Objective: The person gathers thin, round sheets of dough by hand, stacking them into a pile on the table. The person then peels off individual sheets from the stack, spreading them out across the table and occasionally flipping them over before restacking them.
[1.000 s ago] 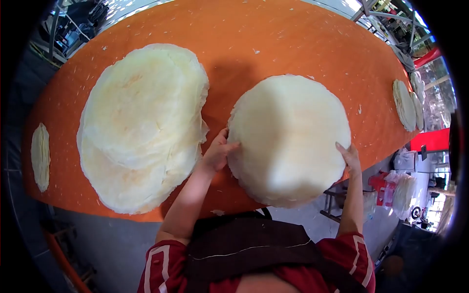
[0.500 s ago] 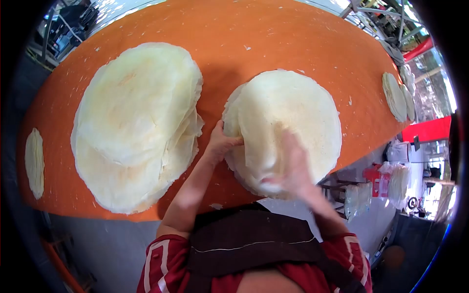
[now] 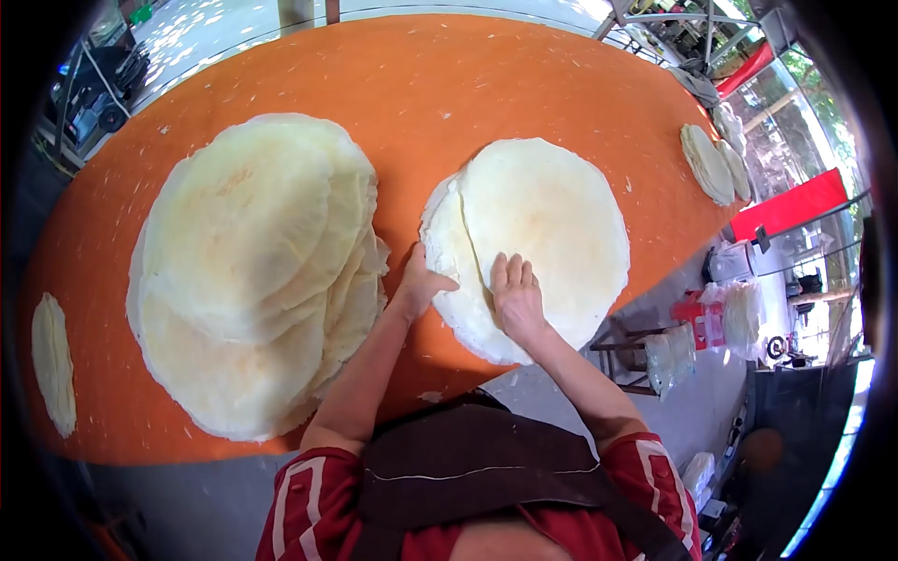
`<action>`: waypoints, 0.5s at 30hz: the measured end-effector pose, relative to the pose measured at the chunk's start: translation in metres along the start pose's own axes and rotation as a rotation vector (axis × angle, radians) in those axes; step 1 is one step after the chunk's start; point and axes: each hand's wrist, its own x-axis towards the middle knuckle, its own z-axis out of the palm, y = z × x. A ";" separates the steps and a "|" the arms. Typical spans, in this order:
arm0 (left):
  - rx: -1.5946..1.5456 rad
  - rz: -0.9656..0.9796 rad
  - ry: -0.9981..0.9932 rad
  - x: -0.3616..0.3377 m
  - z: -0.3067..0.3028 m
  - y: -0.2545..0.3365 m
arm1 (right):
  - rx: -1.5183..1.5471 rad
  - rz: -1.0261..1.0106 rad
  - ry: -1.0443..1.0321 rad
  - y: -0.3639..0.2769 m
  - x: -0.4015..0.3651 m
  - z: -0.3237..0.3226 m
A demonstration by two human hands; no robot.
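Observation:
In front of me is a stack of thin round flatbreads [image 3: 561, 206], pale with faint browning. Its top sheet lies flat, shifted slightly right, so the sheets below show along the left side. My left hand [image 3: 421, 282] grips the stack's left edge, thumb over the top and the other fingers partly hidden at the rim. On the left part of the top sheet, my right hand [image 3: 517, 294] rests palm down with its fingers stretched out. A larger, uneven flatbread pile [image 3: 234, 243] lies to the left, apart from both hands, its sheets overlapping at the right side.
The orange tabletop [image 3: 402, 103] curves around me, scattered with small crumbs. Folded flatbreads [image 3: 53, 365] lie at its far left edge, and more folded flatbreads [image 3: 708, 164] at the far right. Beyond the right edge stand a stool [image 3: 622, 355] and bagged goods [image 3: 670, 358].
My right hand, blurred before, has moved left and come to rest on the top sheet. That sheet's raised fold has flattened. My left hand stays at the stack's edge; the whole view has shifted.

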 end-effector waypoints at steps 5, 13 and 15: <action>0.078 0.109 -0.012 0.003 -0.004 -0.012 | 0.149 0.076 -0.065 0.012 0.016 -0.014; 0.550 0.178 0.328 0.012 0.015 -0.016 | -0.002 0.067 -0.006 -0.033 -0.012 -0.025; 0.589 0.133 0.305 0.005 0.016 -0.011 | -0.048 0.073 0.076 -0.027 -0.016 -0.019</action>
